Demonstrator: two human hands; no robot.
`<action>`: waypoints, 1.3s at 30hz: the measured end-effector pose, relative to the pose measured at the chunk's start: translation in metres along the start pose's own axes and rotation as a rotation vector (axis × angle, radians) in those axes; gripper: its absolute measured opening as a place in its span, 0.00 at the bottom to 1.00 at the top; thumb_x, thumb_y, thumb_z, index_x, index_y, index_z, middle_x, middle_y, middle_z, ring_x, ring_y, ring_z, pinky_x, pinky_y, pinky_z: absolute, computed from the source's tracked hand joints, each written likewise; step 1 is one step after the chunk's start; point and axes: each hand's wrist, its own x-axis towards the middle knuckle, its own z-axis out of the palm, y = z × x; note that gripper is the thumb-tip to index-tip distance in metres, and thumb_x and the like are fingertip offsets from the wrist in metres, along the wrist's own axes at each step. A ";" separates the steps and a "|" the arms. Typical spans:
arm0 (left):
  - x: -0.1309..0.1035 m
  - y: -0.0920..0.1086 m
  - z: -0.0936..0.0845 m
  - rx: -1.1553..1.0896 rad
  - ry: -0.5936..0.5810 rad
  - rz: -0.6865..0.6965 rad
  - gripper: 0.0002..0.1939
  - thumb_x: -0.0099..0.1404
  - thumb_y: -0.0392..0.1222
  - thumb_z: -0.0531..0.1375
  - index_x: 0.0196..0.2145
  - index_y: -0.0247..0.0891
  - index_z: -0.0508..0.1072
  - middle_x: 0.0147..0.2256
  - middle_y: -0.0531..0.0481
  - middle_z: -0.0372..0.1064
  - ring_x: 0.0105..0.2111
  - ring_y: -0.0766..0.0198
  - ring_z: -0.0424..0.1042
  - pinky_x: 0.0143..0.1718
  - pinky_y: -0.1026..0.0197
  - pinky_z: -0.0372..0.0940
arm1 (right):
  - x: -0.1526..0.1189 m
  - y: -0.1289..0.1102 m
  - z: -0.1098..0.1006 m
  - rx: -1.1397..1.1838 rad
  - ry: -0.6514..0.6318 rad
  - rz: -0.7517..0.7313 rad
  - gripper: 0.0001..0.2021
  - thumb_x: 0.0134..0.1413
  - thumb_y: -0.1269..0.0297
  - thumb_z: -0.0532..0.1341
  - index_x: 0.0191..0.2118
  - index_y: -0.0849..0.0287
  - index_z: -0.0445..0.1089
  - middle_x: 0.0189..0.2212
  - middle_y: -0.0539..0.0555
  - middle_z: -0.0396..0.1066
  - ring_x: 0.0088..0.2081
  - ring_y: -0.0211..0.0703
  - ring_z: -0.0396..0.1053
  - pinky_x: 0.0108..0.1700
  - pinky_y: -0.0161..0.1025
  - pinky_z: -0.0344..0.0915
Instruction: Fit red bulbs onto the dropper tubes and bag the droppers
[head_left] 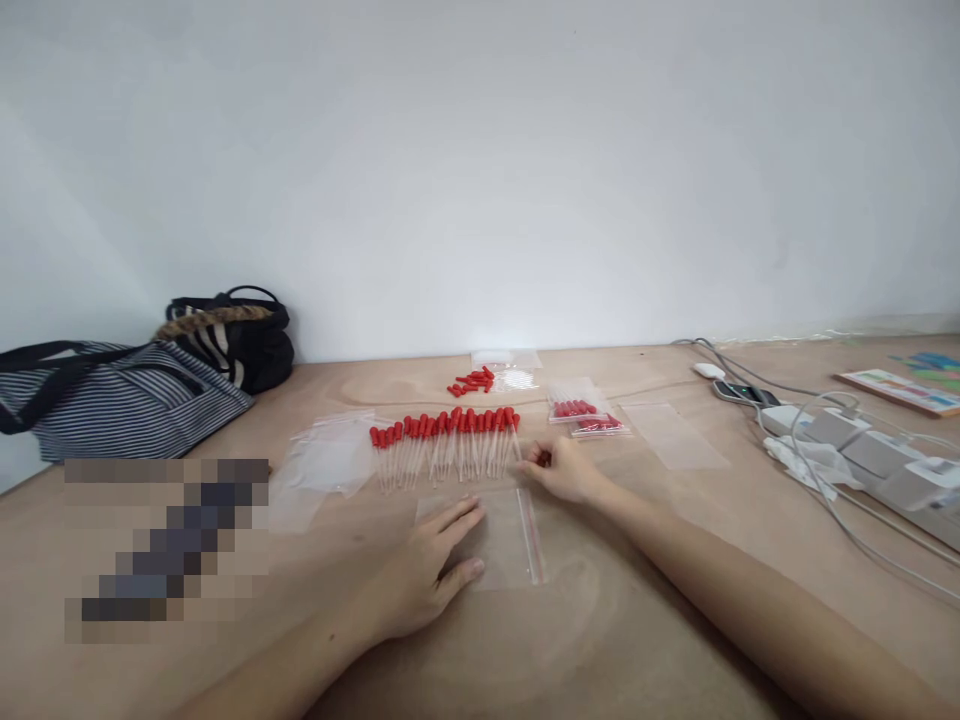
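Observation:
My left hand (442, 560) lies flat with fingers stretched out on a clear zip bag (506, 545), whose seal strip runs along its right side. My right hand (562, 472) is closed in a pinch at the lower end of a dropper (513, 432), the one at the right end of a row. That row of droppers (427, 445), with red bulbs away from me and clear thin tubes toward me, lies just beyond the bag. The curled fingers of my right hand are partly hidden.
Flat clear bags (322, 460) lie left of the row, and another bag (675, 436) lies right. Filled bags (581, 405) and loose red bulbs (472, 381) sit behind. Cables and a power strip (885, 450) occupy the right; a striped bag (142, 400) stands left. One area is pixelated.

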 end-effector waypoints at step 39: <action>0.020 0.006 0.025 -0.136 0.144 0.113 0.44 0.51 0.58 0.60 0.59 0.39 0.46 0.57 0.37 0.50 0.56 0.46 0.51 0.52 0.41 0.52 | -0.048 -0.003 -0.005 -0.048 -0.222 -0.446 0.05 0.50 0.65 0.58 0.29 0.56 0.72 0.25 0.50 0.67 0.32 0.39 0.62 0.39 0.40 0.54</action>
